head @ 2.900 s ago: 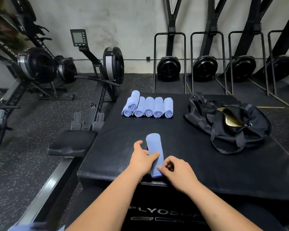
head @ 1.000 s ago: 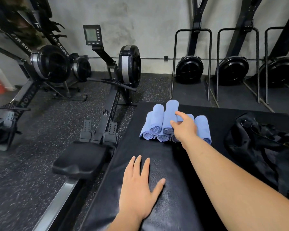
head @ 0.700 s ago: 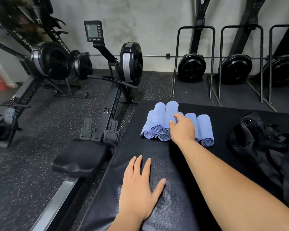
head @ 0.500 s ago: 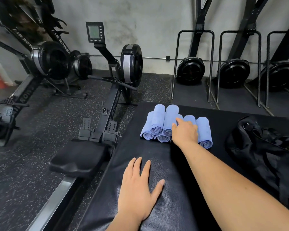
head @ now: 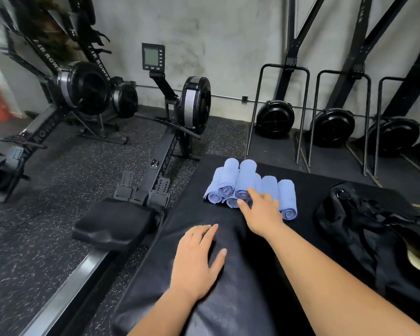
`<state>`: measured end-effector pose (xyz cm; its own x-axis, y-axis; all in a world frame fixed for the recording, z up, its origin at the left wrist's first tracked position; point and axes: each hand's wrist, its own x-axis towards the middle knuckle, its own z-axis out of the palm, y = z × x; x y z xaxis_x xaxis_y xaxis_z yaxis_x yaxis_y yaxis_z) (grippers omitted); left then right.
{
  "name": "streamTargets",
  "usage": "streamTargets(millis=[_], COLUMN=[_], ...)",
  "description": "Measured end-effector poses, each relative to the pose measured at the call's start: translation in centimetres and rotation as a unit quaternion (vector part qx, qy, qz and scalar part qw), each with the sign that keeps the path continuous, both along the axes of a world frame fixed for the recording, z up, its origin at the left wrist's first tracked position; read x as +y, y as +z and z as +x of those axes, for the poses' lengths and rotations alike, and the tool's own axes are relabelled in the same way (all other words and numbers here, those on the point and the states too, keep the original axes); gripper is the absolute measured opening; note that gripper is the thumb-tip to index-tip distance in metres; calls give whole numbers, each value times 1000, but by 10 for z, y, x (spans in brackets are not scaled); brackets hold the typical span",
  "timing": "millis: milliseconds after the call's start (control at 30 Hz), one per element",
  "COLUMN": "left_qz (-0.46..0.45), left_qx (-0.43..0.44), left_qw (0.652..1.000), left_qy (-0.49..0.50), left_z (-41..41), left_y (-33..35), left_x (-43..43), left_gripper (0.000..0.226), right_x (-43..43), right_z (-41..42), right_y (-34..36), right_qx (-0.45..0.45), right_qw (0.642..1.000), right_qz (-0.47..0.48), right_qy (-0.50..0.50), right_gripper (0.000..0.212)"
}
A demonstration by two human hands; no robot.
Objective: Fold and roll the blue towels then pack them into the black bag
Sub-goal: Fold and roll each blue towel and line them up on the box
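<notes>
Nearest, the left hand [head: 197,260] lay flat on the black desk [head: 247,299], its grip released. Beyond it the right hand [head: 260,209], fingers loose and holding nothing, reached the near ends of the rolled blue towels [head: 246,175] stacked at the desk's far left; whether it touched them I could not tell. The black bag [head: 364,229] slumped to their right. The rolls looked light, soft and apt to unroll, so were best clasped round the middle.

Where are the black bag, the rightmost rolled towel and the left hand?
black bag [head: 344,226]: head view, on its cloth side.
rightmost rolled towel [head: 286,197]: head view, on the roll's middle.
left hand [head: 195,263]: head view, on the back of the hand.
</notes>
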<state>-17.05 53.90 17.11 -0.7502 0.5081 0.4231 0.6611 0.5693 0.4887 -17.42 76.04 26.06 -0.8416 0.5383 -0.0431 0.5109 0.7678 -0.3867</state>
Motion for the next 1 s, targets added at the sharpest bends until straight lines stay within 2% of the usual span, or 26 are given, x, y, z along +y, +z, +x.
streamTargets(millis=[100, 267, 467, 800, 1000], left_qz=[16, -21, -16, -47, -48], left_qx=[1, 14, -20, -71, -133], left_qw=[1000, 1000, 995, 976, 953], left_qy=[7, 15, 91, 200, 269], left_z=[6, 23, 45, 93, 132], left_y=[8, 8, 2, -8, -36], left_x=[-8, -47, -113, -240, -309], left_gripper=[60, 63, 70, 82, 73], right_x=[-23, -64, -125, -245, -325], right_z=[20, 44, 67, 84, 88], right_y=[-2, -12, -16, -13, -28], right_qx=[0, -12, -27, -38, -33], right_qw=[1000, 996, 985, 957, 931], right_qz=[-19, -50, -80, -70, -44], right_qy=[22, 80, 148, 280, 361], right_gripper=[65, 66, 65, 61, 60])
